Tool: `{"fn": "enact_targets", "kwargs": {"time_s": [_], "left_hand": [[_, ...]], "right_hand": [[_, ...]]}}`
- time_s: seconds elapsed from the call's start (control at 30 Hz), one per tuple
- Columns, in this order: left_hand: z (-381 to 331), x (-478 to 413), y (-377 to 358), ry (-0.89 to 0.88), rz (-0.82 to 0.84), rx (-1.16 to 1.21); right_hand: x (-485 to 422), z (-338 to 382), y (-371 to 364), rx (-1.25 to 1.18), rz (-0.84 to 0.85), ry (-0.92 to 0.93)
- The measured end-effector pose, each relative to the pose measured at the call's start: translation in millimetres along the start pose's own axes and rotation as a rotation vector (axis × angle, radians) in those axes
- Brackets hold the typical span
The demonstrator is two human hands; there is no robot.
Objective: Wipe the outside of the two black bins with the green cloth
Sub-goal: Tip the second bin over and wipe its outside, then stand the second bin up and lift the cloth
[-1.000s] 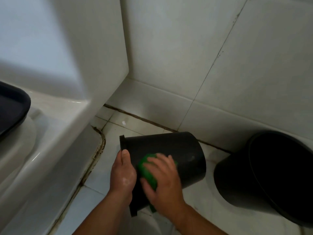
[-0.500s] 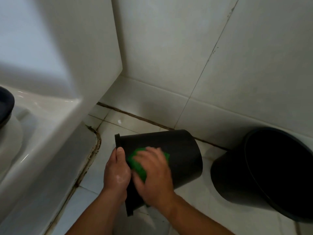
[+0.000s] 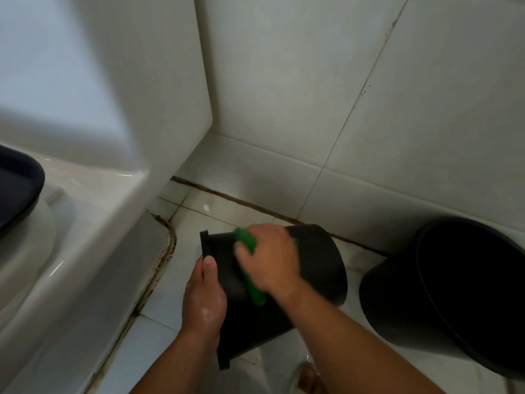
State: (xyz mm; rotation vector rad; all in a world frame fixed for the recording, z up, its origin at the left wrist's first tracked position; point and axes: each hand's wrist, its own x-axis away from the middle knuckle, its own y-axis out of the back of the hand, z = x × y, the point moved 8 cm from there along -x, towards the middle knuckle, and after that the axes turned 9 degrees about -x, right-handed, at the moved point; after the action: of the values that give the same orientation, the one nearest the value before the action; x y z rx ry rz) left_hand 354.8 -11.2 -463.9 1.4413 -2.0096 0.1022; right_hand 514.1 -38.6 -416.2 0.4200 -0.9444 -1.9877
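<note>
The smaller black bin (image 3: 321,260) lies on its side on the tiled floor (image 3: 159,336), near the wall (image 3: 284,109), with its open end to the left, and the left hand (image 3: 203,302) grips its rim, thumb laid on the outer side. The right hand (image 3: 272,257), a little blurred, has its fingers bent over the green cloth (image 3: 255,291) and presses it on the upper side of this bin. The second black bin (image 3: 397,302) stands apart at the right, close to the wall, and a white toilet (image 3: 85,223) is at the left.
</note>
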Motion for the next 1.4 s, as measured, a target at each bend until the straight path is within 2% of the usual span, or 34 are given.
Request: {"fn": "enact_targets", "kwargs": {"time_s": [0.07, 0.13, 0.2, 0.33, 0.47, 0.63, 0.73, 0.9, 1.03, 1.23, 1.4], "left_hand": [[3, 1, 2, 0.022, -0.001, 0.039], [3, 4, 1, 0.033, 0.025, 0.049], [1, 4, 0, 0.021, 0.056, 0.032], [-4, 5, -3, 0.02, 0.077, -0.002], [-3, 15, -4, 0.052, 0.097, -0.01], [-21, 32, 4, -0.003, 0.151, -0.048], [-46, 40, 5, -0.118, 0.208, -0.098], [-112, 60, -25, -0.485, 0.277, -0.477], [-119, 74, -64, -0.74, 0.317, -0.84], [-96, 90, -120, -0.96, 0.382, -1.322], [-81, 90, -138, -1.031, 0.416, -1.558]], "right_hand": [[30, 31, -19, -0.07, 0.073, 0.189], [42, 18, -14, -0.062, 0.12, 0.283], [34, -22, 5, 0.0, 0.056, 0.22], [14, -110, 64, -0.006, -0.244, -0.074], [15, -146, 87, -0.015, -0.312, -0.272], [36, -125, 116, 0.122, -0.311, -0.186], [51, -107, 150, -0.041, -0.349, -0.112], [72, -90, 202, -0.552, -0.416, -0.161], [86, -89, 223, -0.806, -0.449, -0.158], [99, -87, 232, -0.968, -0.411, -0.172], [108, -89, 230, -1.042, -0.384, -0.169]]}}
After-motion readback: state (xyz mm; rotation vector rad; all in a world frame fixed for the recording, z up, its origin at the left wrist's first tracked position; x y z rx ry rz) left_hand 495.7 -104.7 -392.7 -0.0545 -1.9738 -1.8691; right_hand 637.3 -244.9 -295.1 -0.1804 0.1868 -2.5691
